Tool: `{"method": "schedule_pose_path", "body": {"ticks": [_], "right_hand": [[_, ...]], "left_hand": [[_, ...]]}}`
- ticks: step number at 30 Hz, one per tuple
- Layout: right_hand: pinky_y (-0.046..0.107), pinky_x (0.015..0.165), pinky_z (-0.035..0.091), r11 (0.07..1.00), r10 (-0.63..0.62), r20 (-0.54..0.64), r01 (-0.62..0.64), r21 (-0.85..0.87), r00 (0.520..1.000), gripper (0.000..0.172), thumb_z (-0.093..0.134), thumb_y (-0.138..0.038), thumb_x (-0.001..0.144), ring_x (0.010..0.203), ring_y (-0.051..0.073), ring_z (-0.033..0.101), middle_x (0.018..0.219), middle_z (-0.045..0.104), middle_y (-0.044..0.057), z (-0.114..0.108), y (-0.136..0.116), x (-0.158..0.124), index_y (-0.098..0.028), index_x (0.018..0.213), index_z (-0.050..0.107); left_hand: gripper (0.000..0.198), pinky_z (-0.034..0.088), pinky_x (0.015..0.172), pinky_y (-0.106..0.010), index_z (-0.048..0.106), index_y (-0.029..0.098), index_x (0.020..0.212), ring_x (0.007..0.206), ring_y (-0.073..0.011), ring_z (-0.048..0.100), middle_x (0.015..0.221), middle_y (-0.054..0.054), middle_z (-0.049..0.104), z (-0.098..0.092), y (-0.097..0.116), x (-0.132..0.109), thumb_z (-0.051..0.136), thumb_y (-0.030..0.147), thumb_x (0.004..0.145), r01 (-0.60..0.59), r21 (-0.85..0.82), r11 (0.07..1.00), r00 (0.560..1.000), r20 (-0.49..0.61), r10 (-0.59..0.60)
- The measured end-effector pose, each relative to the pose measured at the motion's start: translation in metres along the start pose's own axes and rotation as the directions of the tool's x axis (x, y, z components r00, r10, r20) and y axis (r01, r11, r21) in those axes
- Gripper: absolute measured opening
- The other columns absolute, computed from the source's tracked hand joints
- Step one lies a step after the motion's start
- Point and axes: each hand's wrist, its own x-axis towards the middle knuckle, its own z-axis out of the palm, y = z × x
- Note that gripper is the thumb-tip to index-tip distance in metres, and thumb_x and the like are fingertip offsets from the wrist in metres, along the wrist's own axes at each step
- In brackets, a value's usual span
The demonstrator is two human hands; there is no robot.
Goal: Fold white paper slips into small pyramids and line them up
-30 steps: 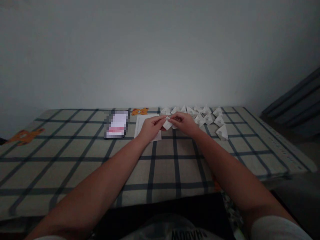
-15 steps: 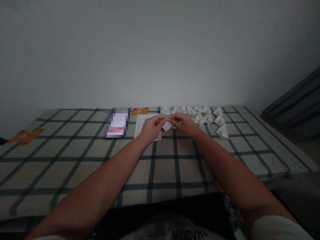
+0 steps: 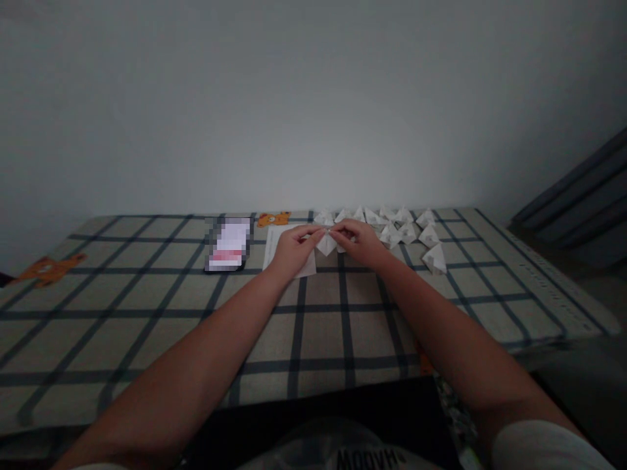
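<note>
Between my two hands is a small piece of folded white paper (image 3: 326, 245), its lower corner pointing toward me. My left hand (image 3: 295, 249) pinches its left side with thumb and fingertips. From the right, my right hand (image 3: 359, 241) pinches the same paper, and the fingertips of both hands nearly meet at its top. White paper sheets (image 3: 272, 248) lie flat on the table, partly under my left hand. Beyond and to the right of my right hand stand several folded paper boats (image 3: 390, 235), the closest one (image 3: 434, 259) being at the right.
A phone (image 3: 228, 244) with a lit, blurred screen lies left of the sheets. The table has a checked cloth (image 3: 323, 333) with orange bear figures (image 3: 273, 220) on it. A pale wall (image 3: 313, 111) rises behind the far edge. Dark folded fabric (image 3: 578, 189) is at the far right.
The folded paper has turned slightly and now shows more of its face between my fingertips. Both hands stay in almost the same place, still pinching it.
</note>
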Motion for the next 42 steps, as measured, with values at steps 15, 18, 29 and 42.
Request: {"method": "schedule_pose_path", "body": {"ticks": [15,18,29,42], "right_hand": [[0.025,0.058,0.049,0.902,0.312,-0.206,-0.221,0.371,0.927,0.029,0.06,-0.046,0.079,0.061,0.013,0.061,0.067,0.062,0.001,0.002,0.017,0.004,-0.019,0.085,0.057],[0.024,0.057,0.049,0.88,0.347,-0.214,-0.238,0.41,0.913,0.031,0.061,-0.048,0.078,0.06,0.012,0.062,0.068,0.064,0.001,0.003,0.016,0.005,-0.019,0.085,0.055],[0.025,0.056,0.049,0.891,0.328,-0.249,-0.211,0.402,0.911,0.03,0.06,-0.048,0.079,0.059,0.012,0.062,0.066,0.064,0.0,0.003,0.007,0.003,-0.02,0.084,0.052],[0.028,0.067,0.051,0.991,0.088,-0.233,-0.061,0.12,0.968,0.017,0.053,-0.032,0.085,0.08,0.016,0.063,0.088,0.064,0.006,-0.003,0.008,-0.001,-0.019,0.097,0.055]], "left_hand": [[0.029,0.054,0.085,-0.033,0.053,0.022,0.102,0.096,-0.0151,0.065,0.106,-0.006,0.067,0.001,-0.004,0.007,0.054,0.047,0.086,0.039,-0.335,0.941,0.987,-0.137,-0.089],[0.029,0.056,0.081,-0.032,0.048,0.024,0.101,0.086,-0.0129,0.066,0.089,-0.001,0.064,0.002,-0.007,0.008,0.053,0.049,0.086,0.05,-0.35,0.936,0.98,-0.161,-0.113],[0.029,0.057,0.081,-0.036,0.047,0.024,0.1,0.093,-0.0162,0.065,0.096,-0.003,0.063,0.003,0.0,0.005,0.057,0.046,0.084,0.047,-0.442,0.896,0.985,-0.131,-0.116],[0.043,0.052,0.088,-0.037,0.058,0.019,0.102,0.099,-0.0201,0.065,0.109,-0.008,0.065,0.004,0.006,0.001,0.078,0.027,0.066,0.033,-0.237,0.971,0.998,-0.046,-0.045]]}}
